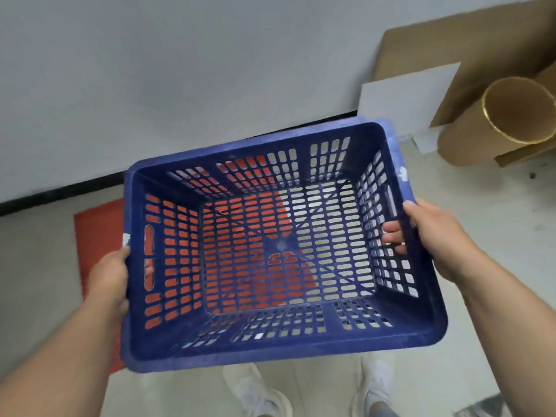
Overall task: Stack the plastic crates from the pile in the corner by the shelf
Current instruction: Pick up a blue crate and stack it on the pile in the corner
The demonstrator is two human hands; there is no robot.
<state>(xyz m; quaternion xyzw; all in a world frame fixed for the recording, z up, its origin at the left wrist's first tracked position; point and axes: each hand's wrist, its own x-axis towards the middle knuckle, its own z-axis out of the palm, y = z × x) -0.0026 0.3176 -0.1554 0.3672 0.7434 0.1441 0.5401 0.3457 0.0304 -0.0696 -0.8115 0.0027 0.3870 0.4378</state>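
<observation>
White wall behind blue crate [270, 251]: light, stiff; I hold both short ends, left hand [109, 276], right hand [436, 239] closed on rim.

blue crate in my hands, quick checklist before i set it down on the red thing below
1. Both-hand grip: ok. The left hand and the right hand hold opposite short sides of the blue crate.
2. Fingers through the handle: ok on the right, fingers show inside the wall; left partly hidden.
3. Crate empty: ok.
4. Crate level: not ok, it tilts.
5. Lined up over the red object: not ok, the red reaches out to the left.
6. What the red object is: cannot tell.
</observation>
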